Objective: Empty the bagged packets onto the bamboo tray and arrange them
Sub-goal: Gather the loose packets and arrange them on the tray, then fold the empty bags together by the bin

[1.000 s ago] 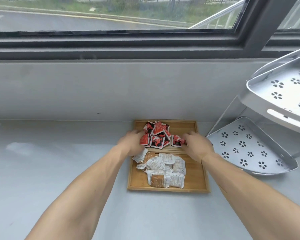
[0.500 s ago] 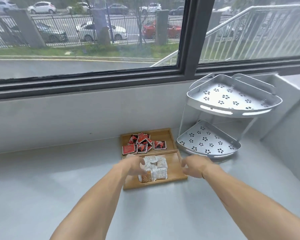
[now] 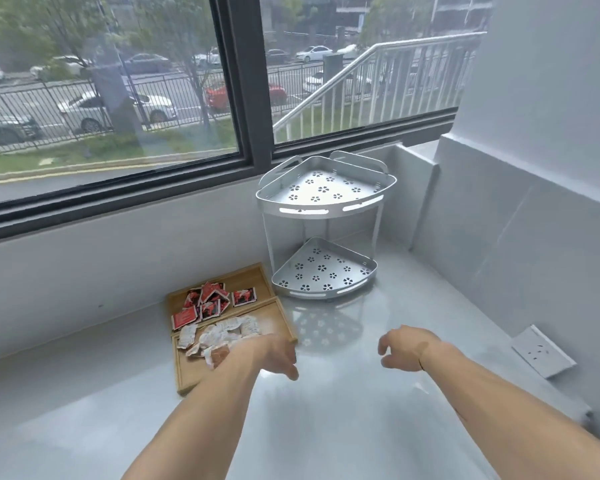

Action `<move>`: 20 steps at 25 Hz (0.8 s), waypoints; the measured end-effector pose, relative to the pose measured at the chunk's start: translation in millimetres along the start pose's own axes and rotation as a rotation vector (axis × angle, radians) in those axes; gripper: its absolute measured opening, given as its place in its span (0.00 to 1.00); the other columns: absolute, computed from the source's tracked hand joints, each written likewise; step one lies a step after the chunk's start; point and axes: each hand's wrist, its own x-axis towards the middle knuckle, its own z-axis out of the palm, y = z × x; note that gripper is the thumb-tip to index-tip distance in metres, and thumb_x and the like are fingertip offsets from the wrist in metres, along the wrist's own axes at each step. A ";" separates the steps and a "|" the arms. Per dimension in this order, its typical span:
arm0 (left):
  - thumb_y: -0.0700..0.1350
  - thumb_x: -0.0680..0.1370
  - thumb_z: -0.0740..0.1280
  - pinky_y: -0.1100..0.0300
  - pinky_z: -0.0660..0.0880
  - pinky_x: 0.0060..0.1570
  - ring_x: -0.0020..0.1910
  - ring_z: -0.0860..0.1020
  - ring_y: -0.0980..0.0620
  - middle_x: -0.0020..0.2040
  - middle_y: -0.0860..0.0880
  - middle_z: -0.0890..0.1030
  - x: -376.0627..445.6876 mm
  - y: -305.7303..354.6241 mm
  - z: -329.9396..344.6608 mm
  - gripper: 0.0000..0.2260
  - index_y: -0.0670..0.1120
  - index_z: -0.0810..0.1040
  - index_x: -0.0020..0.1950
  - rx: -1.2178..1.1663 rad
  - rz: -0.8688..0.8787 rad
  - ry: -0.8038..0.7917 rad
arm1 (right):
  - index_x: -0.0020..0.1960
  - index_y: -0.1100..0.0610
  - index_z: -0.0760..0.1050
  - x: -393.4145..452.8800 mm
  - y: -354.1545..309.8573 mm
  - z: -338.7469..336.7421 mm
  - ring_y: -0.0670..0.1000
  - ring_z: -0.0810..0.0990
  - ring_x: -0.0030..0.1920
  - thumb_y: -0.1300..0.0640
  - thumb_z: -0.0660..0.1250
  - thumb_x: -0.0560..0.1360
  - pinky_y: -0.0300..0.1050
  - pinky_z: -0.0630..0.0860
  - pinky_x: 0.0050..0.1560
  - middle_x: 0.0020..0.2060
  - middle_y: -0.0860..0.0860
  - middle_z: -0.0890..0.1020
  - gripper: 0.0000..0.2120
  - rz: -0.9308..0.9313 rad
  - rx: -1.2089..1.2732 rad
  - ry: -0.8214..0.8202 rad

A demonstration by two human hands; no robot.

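The bamboo tray (image 3: 184, 379) lies on the grey counter at centre left, split by a divider. Several red packets (image 3: 208, 303) fill its far compartment. Several white and brown packets (image 3: 222, 336) lie in the near compartment. My left hand (image 3: 278, 355) hovers over the tray's right near corner, fingers loosely apart and holding nothing; my forearm hides part of the near compartment. My right hand (image 3: 404, 346) is off the tray to the right, above the bare counter, fingers curled apart and empty.
A two-tier silver corner rack (image 3: 323, 271) stands just right of the tray against the wall. A white wall socket (image 3: 541, 351) sits low on the right wall. A window runs along the back above the ledge.
Both hands have left the packets and pulled back toward me and to the right. The view has swung up and right, so the tray now sits lower left.
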 end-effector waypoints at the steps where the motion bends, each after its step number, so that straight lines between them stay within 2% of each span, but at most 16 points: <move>1: 0.55 0.73 0.69 0.54 0.73 0.62 0.63 0.75 0.49 0.64 0.53 0.78 2.4 18.8 0.4 0.20 0.52 0.78 0.65 0.026 0.015 -0.012 | 0.67 0.43 0.73 -9.1 18.5 6.8 0.51 0.74 0.65 0.45 0.61 0.77 0.46 0.72 0.60 0.63 0.48 0.77 0.19 0.022 0.012 0.000; 4: 0.54 0.73 0.69 0.55 0.75 0.60 0.54 0.77 0.51 0.55 0.53 0.79 16.0 76.3 5.1 0.15 0.52 0.79 0.58 0.084 0.064 -0.042 | 0.67 0.43 0.73 -41.0 75.4 26.4 0.52 0.75 0.65 0.45 0.60 0.77 0.46 0.72 0.57 0.64 0.48 0.76 0.19 0.096 0.061 -0.001; 5: 0.54 0.72 0.70 0.55 0.75 0.60 0.53 0.77 0.51 0.55 0.54 0.79 21.5 94.1 7.8 0.16 0.54 0.79 0.59 0.088 0.078 -0.048 | 0.66 0.43 0.73 -50.9 93.1 32.9 0.52 0.76 0.64 0.46 0.60 0.76 0.46 0.72 0.56 0.63 0.48 0.76 0.19 0.118 0.076 0.004; 8: 0.55 0.68 0.71 0.55 0.75 0.60 0.55 0.78 0.52 0.58 0.56 0.82 37.1 151.1 13.4 0.19 0.57 0.79 0.60 0.119 0.126 -0.050 | 0.64 0.43 0.74 -78.5 146.3 58.9 0.52 0.76 0.62 0.46 0.60 0.75 0.47 0.73 0.56 0.63 0.48 0.77 0.18 0.197 0.142 -0.003; 13: 0.50 0.72 0.71 0.59 0.74 0.58 0.60 0.78 0.51 0.59 0.54 0.82 60.1 243.3 23.6 0.20 0.53 0.78 0.63 0.192 0.243 -0.072 | 0.64 0.44 0.75 -119.4 218.0 94.4 0.51 0.76 0.63 0.48 0.61 0.76 0.47 0.74 0.60 0.64 0.46 0.77 0.18 0.303 0.245 0.016; 16: 0.50 0.72 0.72 0.60 0.72 0.55 0.60 0.78 0.51 0.56 0.52 0.81 75.0 286.8 27.4 0.20 0.53 0.78 0.63 0.257 0.287 -0.072 | 0.62 0.44 0.76 -135.5 246.1 116.4 0.51 0.76 0.63 0.48 0.61 0.75 0.45 0.73 0.59 0.63 0.46 0.78 0.17 0.372 0.343 0.043; 20: 0.52 0.71 0.72 0.55 0.74 0.62 0.61 0.78 0.50 0.62 0.54 0.80 91.8 326.5 30.6 0.22 0.55 0.77 0.65 0.301 0.349 -0.056 | 0.57 0.45 0.78 -142.3 272.8 137.0 0.51 0.78 0.61 0.48 0.62 0.74 0.44 0.73 0.57 0.60 0.45 0.80 0.14 0.426 0.403 0.095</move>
